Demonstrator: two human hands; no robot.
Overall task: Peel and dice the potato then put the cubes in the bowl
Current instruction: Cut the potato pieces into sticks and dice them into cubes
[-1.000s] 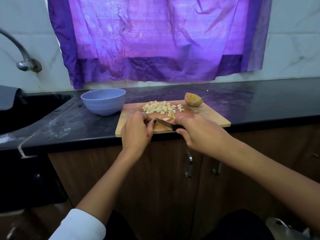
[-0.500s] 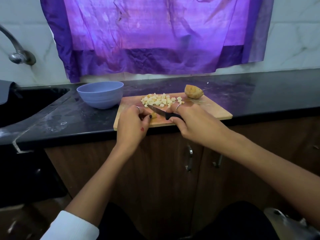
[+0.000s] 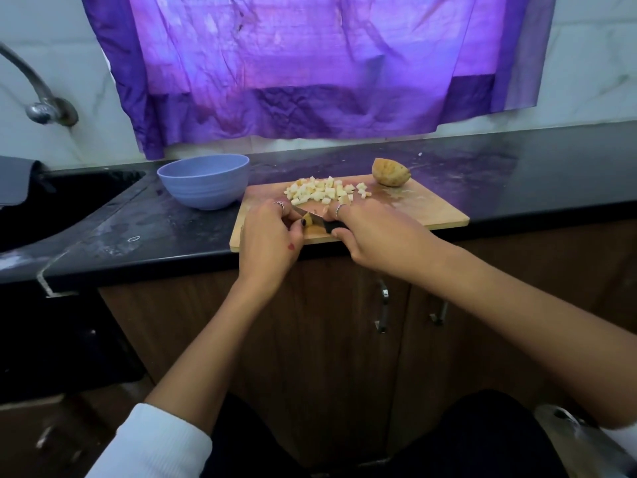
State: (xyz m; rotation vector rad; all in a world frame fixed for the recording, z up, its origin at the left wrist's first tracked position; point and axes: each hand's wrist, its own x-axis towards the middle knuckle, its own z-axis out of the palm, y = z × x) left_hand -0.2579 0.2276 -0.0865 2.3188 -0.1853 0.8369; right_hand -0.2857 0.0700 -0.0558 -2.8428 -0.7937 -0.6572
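A wooden cutting board point(image 3: 427, 210) lies on the black counter. A pile of pale potato cubes point(image 3: 324, 190) sits at its far middle, and an unpeeled potato chunk point(image 3: 390, 172) rests at the far right corner. My left hand point(image 3: 270, 238) pinches a small potato piece point(image 3: 307, 220) at the board's near left. My right hand point(image 3: 375, 232) grips a black-handled knife point(image 3: 319, 219) whose blade lies against that piece. A light blue bowl point(image 3: 204, 181) stands left of the board, with no cubes visible inside.
A dark sink point(image 3: 51, 201) with a metal tap point(image 3: 38, 98) lies to the left. A purple cloth point(image 3: 310, 63) hangs on the wall behind. Wooden cabinet doors point(image 3: 344, 322) with metal handles sit below the counter edge.
The knife blade has come down from over the cube pile onto the small piece that my left hand holds. Both hands stay at the board's near left.
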